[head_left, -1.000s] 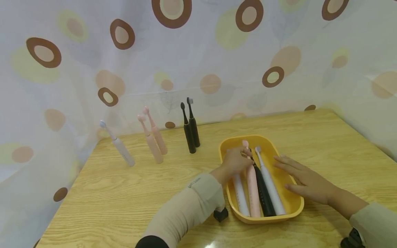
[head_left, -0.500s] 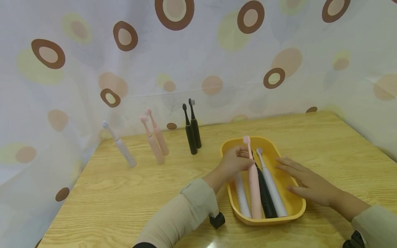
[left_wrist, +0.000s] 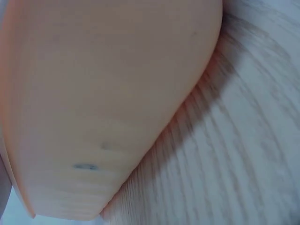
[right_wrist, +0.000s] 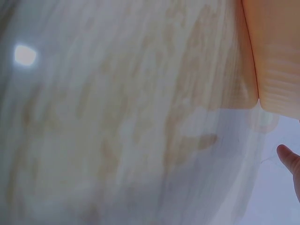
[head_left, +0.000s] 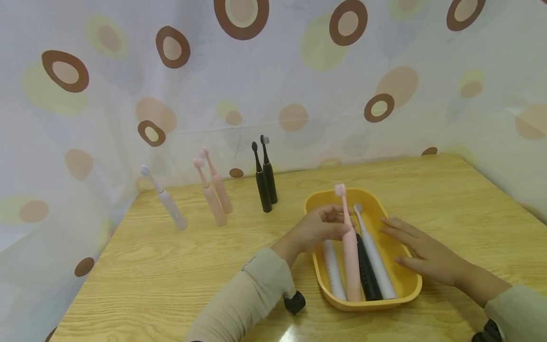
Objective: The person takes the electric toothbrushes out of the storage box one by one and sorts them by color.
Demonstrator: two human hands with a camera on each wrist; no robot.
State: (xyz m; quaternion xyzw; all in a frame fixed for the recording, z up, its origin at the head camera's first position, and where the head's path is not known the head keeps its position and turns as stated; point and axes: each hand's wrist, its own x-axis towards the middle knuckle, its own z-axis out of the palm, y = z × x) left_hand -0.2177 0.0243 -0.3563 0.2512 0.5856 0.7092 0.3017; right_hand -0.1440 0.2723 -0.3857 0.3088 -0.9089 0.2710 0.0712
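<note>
My left hand (head_left: 315, 232) reaches over the yellow basket (head_left: 411, 289) and pinches a pink electric toothbrush (head_left: 351, 268) just below its neck. The brush's pink head rises above the fingers; its handle slants down to the basket's near end. Beside it in the basket lie a black toothbrush (head_left: 369, 278) and two white ones, one on the right (head_left: 377, 259) and one on the left (head_left: 334, 275), partly hidden by the left hand. My right hand (head_left: 427, 249) has its fingers extended at the basket's right rim. In the right wrist view a fingertip (right_wrist: 288, 157) shows beside the basket's wall.
Standing toothbrushes line the table's (head_left: 179, 275) back left: a white one (head_left: 171, 206), two pink ones (head_left: 215, 202) and two black ones (head_left: 265, 185). A patterned cloth (head_left: 192, 85) hangs behind them. A small black device (head_left: 295, 302) sits at the left cuff.
The pink toothbrush's head end has risen and turned its bristles into view as my left hand draws back slightly left. The right hand stays at the rim.
</note>
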